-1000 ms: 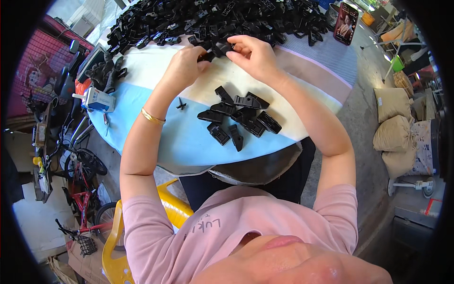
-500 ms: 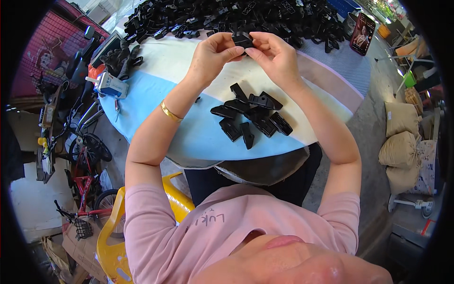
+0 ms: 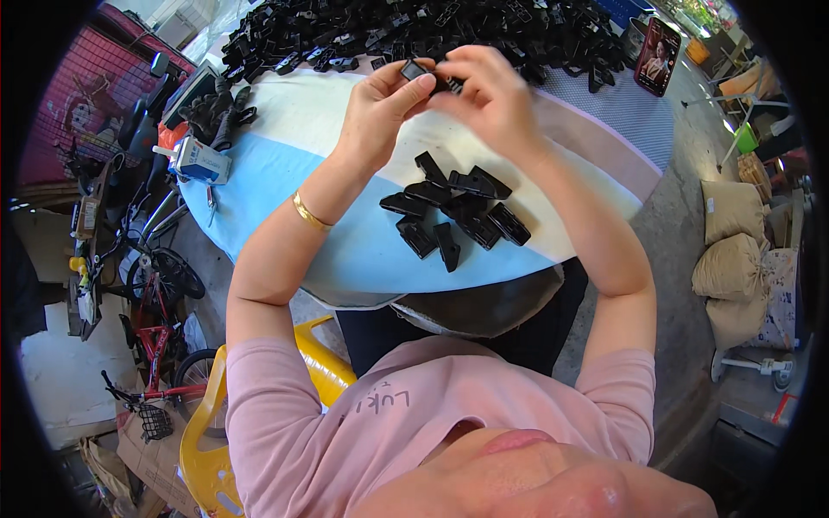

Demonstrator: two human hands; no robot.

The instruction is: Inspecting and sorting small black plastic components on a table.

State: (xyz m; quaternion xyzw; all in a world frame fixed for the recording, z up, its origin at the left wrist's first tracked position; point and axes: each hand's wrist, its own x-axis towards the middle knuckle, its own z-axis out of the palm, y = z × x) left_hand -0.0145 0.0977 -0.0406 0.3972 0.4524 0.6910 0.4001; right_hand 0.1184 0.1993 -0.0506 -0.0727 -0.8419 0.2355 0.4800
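Observation:
Above the far half of the table, my left hand (image 3: pixel 377 112) pinches a small black plastic part (image 3: pixel 414 71) between thumb and fingers. Close beside it, my right hand (image 3: pixel 494 102) is blurred by motion, its fingers bent near the part. A dark piece with light stripes (image 3: pixel 453 85) shows between the two hands; which hand has it, I cannot tell. Nearer to me lies a loose group of several black plastic parts (image 3: pixel 466 205) on the striped tablecloth (image 3: pixel 337 250). Beyond my hands spreads a large heap of similar black parts (image 3: pixel 380 34).
A phone (image 3: pixel 658 59) stands upright at the table's far right. On the left lie a blue-and-white carton (image 3: pixel 203 161) and dark gloves (image 3: pixel 214 112). Below sits a yellow plastic chair (image 3: pixel 203 432); a red bicycle (image 3: pixel 155 345) is at the left, stuffed sacks (image 3: pixel 730 270) at the right.
My hands, together on the black part before, have shifted apart slightly. My right hand has turned and lifted its fingers, and the part in my left hand is now tilted. The loose group stays put.

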